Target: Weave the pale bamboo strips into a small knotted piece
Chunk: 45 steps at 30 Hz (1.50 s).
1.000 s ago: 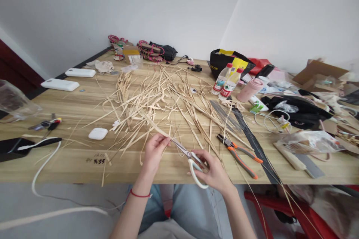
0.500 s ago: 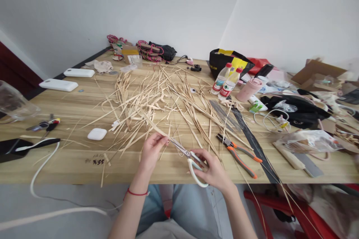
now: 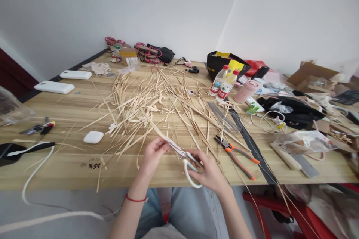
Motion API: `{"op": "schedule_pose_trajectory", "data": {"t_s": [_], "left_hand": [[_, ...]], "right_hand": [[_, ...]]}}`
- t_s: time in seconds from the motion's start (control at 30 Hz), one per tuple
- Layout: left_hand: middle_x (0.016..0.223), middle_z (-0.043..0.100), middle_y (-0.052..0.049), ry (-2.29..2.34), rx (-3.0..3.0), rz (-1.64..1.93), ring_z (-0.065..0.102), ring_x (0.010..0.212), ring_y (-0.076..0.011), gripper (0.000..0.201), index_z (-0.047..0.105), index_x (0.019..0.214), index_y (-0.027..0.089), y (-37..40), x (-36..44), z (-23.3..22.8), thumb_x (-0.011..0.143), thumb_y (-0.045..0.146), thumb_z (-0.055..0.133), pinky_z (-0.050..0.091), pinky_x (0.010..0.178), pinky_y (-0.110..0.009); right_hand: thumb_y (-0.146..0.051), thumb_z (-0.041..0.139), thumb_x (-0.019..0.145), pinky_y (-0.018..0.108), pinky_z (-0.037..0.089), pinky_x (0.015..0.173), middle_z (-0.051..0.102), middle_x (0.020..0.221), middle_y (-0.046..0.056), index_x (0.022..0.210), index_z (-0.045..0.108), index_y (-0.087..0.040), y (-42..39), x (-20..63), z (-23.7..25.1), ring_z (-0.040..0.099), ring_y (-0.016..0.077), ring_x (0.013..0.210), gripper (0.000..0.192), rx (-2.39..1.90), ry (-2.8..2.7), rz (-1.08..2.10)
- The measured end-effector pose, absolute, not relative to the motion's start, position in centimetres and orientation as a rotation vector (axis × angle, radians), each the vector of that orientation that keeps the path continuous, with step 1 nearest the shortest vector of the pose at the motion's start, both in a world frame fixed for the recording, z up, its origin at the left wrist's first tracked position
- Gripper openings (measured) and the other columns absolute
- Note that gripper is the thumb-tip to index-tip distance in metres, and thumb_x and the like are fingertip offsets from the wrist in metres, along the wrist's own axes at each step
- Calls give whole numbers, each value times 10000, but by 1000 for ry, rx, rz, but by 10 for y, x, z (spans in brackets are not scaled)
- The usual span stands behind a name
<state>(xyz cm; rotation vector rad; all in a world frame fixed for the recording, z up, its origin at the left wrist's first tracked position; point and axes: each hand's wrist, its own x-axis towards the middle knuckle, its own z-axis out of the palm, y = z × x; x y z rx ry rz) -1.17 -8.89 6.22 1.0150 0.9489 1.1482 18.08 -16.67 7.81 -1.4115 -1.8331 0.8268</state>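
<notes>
My left hand (image 3: pixel 153 154) pinches the near end of a pale flat strip (image 3: pixel 156 128), which looks like straw or split bamboo and slants away toward the pile. My right hand (image 3: pixel 206 170) has its fingers through the white-handled scissors (image 3: pixel 192 174). The scissor blades (image 3: pixel 174 146) point up and left and reach the strip right beside my left fingertips; whether they touch it I cannot tell. Beyond both hands spreads a tangled pile of similar strips (image 3: pixel 131 101), with a small woven piece (image 3: pixel 157 101) lying among them.
Pliers (image 3: pixel 238 157) with orange-grey handles lie right of my right hand. Two water bottles (image 3: pixel 226 86), a pink tumbler (image 3: pixel 246 91) and a black bag (image 3: pixel 291 110) stand or lie farther right. A white case (image 3: pixel 93 137) and two white power banks (image 3: pixel 54 87) are on the left.
The scissors have moved slightly left, and their blades now lie closer along the strip at my left fingers. The whole view has shifted a little.
</notes>
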Motion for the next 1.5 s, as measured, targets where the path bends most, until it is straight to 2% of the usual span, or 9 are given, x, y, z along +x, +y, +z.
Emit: {"op": "schedule_pose_trajectory", "data": {"t_s": [0.4, 0.67, 0.97, 1.5], "left_hand": [[697, 654, -15, 923, 984, 1170, 560, 611, -107, 154, 650, 776, 143, -90, -7, 54, 666, 240, 696, 456, 613, -212], [746, 639, -3, 897, 1078, 1157, 578, 688, -110, 158, 627, 838, 161, -90, -17, 61, 730, 270, 665, 467, 699, -219], [756, 665, -23, 936, 1123, 1154, 595, 696, -128, 124, 646, 782, 157, -87, -18, 61, 722, 265, 658, 474, 710, -231], [763, 658, -27, 970, 1139, 1148, 591, 689, -131, 158, 636, 792, 153, -87, -18, 55, 721, 293, 653, 469, 704, -239]], "right_hand": [[-269, 643, 761, 294, 487, 771, 635, 1034, 49, 1172, 477, -232, -168, 181, 73, 607, 188, 902, 444, -1469, -1868, 784], [-259, 644, 753, 299, 487, 803, 642, 1053, 47, 1170, 483, -238, -170, 184, 70, 616, 188, 923, 447, -1468, -1849, 796], [-266, 642, 742, 305, 495, 818, 644, 1060, 51, 1163, 492, -228, -170, 184, 72, 621, 189, 937, 449, -1464, -1869, 778], [-267, 634, 763, 308, 491, 825, 638, 1098, 54, 1200, 468, -239, -169, 186, 68, 615, 193, 975, 468, -1456, -1877, 801]]}}
